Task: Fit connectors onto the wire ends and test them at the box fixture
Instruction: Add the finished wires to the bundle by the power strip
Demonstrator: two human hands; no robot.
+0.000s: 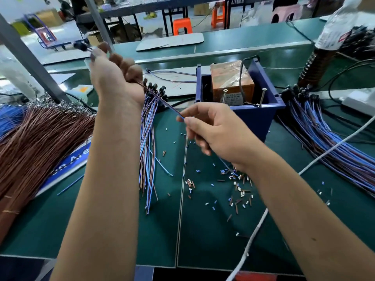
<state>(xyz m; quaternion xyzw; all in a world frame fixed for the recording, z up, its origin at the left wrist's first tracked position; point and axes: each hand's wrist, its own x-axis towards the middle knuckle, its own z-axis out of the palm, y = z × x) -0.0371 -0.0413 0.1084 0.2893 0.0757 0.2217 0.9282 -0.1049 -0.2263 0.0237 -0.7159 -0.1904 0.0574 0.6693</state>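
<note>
My left hand (113, 76) is raised above the green mat, its fingers curled round a blue-and-brown wire pair (162, 100) with a black connector (80, 46) sticking out past the fingertips. The pair runs down to my right hand (211, 126), which pinches its lower end between thumb and forefinger. Under my left wrist lies a bundle of blue and brown wires with black connectors (149, 126). The blue box fixture (243, 110) stands just behind my right hand, with an orange block (231, 80) and two screws inside.
A thick sheaf of brown wires (40, 138) fans across the left. A finished blue-brown bundle (324, 138) lies at the right. Small cut insulation bits (237, 187) litter the mat. A white cable (263, 220) crosses the front right. A grey metal post (30, 57) rises at left.
</note>
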